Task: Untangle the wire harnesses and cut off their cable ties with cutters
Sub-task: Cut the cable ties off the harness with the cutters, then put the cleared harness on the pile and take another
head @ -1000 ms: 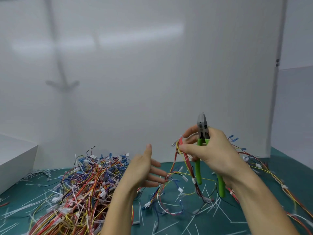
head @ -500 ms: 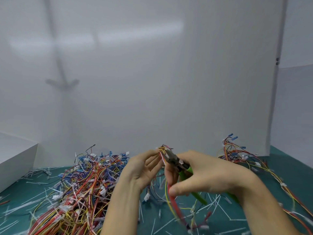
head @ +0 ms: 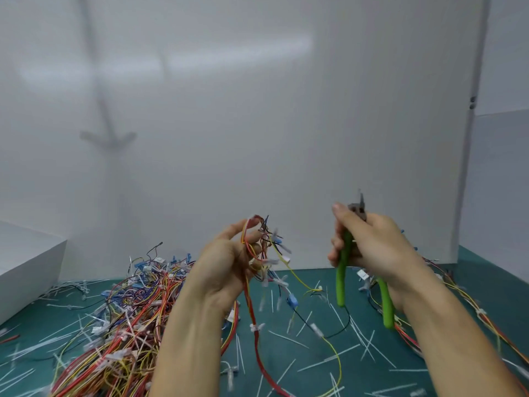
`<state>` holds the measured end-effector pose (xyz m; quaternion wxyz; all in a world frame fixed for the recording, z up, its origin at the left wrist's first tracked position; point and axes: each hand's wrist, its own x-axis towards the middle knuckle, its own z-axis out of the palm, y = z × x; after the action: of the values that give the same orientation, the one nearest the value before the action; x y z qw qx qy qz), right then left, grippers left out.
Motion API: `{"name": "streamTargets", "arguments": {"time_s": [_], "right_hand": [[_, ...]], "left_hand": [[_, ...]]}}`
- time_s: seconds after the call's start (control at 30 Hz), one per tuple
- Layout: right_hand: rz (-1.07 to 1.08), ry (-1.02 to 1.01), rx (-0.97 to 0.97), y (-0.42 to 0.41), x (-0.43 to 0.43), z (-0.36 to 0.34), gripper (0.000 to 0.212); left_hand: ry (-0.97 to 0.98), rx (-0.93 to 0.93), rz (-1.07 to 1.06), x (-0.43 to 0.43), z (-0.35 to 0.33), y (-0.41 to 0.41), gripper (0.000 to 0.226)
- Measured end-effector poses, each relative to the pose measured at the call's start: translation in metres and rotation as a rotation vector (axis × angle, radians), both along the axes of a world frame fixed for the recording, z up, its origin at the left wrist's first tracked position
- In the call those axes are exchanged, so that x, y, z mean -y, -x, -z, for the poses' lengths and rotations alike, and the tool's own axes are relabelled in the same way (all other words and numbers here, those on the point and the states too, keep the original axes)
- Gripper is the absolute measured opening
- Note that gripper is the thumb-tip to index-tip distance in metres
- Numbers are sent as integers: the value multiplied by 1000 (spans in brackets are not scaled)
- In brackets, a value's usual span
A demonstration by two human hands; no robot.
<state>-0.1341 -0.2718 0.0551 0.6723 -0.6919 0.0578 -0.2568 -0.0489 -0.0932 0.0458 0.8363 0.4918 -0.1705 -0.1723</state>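
My left hand (head: pixel 229 262) is raised above the table and grips a wire harness (head: pixel 257 285) of red, yellow and black wires with white and blue connectors; its strands hang down to the green mat. To the right, apart from it, my right hand (head: pixel 369 242) grips green-handled cutters (head: pixel 342 270), grey jaws pointing up, handles hanging down. A large tangled pile of harnesses (head: pixel 123 319) lies at the lower left. Another bunch of wires (head: pixel 446 287) lies behind my right forearm.
Several cut white cable ties (head: pixel 369 342) are scattered over the green mat (head: pixel 303 359). A white box (head: pixel 25 265) stands at the left edge. White panels (head: pixel 257 124) wall off the back and right side.
My hands have moved apart: the harness passed to my left hand, which lifted it, while my right hand swung right with the cutters, jaws turned upward.
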Motion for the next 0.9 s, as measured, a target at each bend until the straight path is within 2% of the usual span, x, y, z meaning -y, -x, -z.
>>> {"name": "streamTargets", "arguments": {"time_s": [0.03,0.1,0.17,0.23,0.27,0.33,0.43,0.7,0.83,0.9], "right_hand": [[65,28,-8,-3,5,4,37],[228,249,-92,-9,18,13,41],[324,581,-272,-18,31,27,43],[291,798,-484,-31,37,45,32],[265,851,-591,-38,37,55,27],[237,921,-765,-49,34,76,31],[149,953,-917,-58,25,104,40],[30,1077,-994,-61,11,139,48],[42,1161,-992,-58,12,136,54],[122,1248,-930,-57,12,124,48]], "left_hand": [[7,23,6,-3,-2,2,55],[24,71,20,-9,-6,5,66],[33,115,18,-13,-10,7,72],[33,147,10,-15,-12,9,73],[32,159,5,-16,-12,10,73],[28,174,-3,-17,-12,11,72],[22,191,-19,-19,-12,10,73],[-18,204,-65,-24,-10,7,80],[-52,238,-73,-25,-11,5,81],[-65,260,-71,-25,-11,6,82]]}}
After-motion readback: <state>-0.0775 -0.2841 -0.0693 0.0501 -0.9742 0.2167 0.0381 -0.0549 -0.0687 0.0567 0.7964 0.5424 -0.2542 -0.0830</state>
